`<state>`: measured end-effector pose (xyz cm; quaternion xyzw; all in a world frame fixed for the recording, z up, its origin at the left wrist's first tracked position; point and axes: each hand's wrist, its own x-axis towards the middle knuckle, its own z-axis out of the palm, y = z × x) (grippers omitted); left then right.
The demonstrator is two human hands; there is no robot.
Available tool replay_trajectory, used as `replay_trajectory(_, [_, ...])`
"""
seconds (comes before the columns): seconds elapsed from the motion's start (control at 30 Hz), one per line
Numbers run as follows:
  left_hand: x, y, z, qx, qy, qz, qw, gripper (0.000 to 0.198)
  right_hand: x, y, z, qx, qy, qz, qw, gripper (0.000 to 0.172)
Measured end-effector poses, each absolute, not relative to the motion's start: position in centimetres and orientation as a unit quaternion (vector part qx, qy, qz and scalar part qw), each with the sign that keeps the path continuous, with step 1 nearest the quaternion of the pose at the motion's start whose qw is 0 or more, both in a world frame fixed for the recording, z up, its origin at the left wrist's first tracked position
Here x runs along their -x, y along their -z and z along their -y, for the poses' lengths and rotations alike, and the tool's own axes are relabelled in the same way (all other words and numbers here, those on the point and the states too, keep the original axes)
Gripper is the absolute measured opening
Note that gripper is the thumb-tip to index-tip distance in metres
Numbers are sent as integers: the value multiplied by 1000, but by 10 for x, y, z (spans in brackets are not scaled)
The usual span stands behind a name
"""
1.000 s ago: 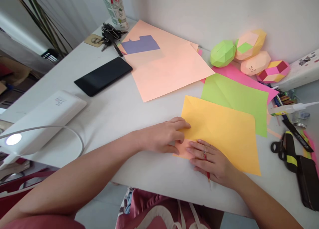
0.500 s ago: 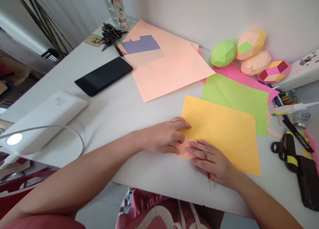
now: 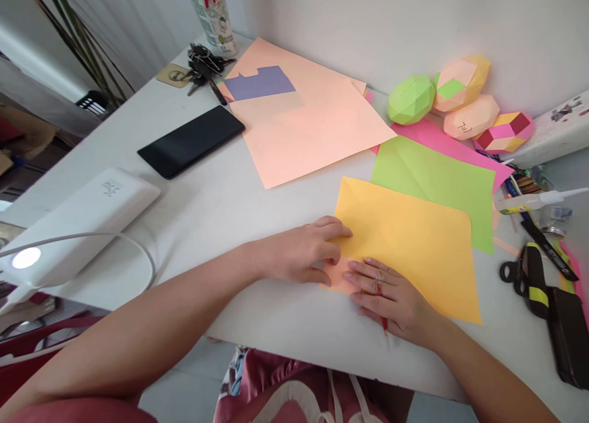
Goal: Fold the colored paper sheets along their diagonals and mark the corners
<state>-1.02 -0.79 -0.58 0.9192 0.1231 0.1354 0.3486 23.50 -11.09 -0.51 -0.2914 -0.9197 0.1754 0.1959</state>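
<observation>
An orange paper sheet (image 3: 414, 245) lies flat on the white table (image 3: 207, 208) in front of me. At its near left corner sits a small peach paper piece (image 3: 339, 274). My left hand (image 3: 299, 251) is curled there, thumb and fingers closed on the peach piece and the orange sheet's edge. My right hand (image 3: 391, 297) lies on the same corner with its fingertips pressing the peach piece, and a red pencil (image 3: 383, 323) is tucked between its fingers.
A green sheet (image 3: 437, 177), pink paper and large peach sheets (image 3: 308, 122) lie behind. Folded paper solids (image 3: 411, 97) stand by the wall. Black phone (image 3: 191, 140), keys (image 3: 202, 64) and white power bank (image 3: 83, 220) at left; glue tube (image 3: 538, 201) and scissors (image 3: 513, 269) at right.
</observation>
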Motion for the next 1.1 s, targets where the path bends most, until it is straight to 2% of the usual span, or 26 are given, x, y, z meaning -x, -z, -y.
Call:
replay_trajectory(0.13, [10, 6, 8, -922, -137, -120, 342, 12, -235, 4, 111, 290, -175, 921, 194, 21])
replay_trajectory(0.27, [10, 2, 12, -933, -156, -92, 311, 4, -234, 3, 110, 290, -178, 920, 197, 20])
replay_trajectory(0.4, [7, -4, 21, -934, -171, -54, 307, 23, -233, 1, 110, 288, -183, 918, 200, 18])
replay_trajectory(0.6, [2, -4, 29, -945, -154, -38, 287, 32, -234, 6, 111, 291, -194, 912, 215, 17])
replay_trajectory(0.7, [1, -5, 31, -946, -144, -53, 285, 30, -235, 7, 109, 291, -232, 896, 243, 18])
replay_trajectory(0.77, [0, -6, 33, -949, -122, -67, 282, 27, -235, 3, 110, 302, -272, 864, 298, 18])
replay_trajectory(0.87, [-2, -6, 37, -953, -94, -80, 278, 22, -233, -6, 120, 352, -350, 777, 386, 33])
replay_trajectory(0.93, [-2, -6, 39, -953, -82, -83, 280, 21, -230, -12, 131, 401, -419, 710, 400, 50])
replay_trajectory(0.97, [-3, -5, 40, -953, -76, -84, 282, 22, -228, -14, 137, 425, -451, 681, 390, 54])
replay_trajectory(1.03, [-4, -4, 42, -953, -61, -87, 285, 24, -224, -16, 144, 473, -476, 655, 346, 44])
replay_trajectory(1.1, [-5, -3, 44, -952, -52, -92, 287, 27, -221, -15, 146, 495, -444, 677, 315, 25])
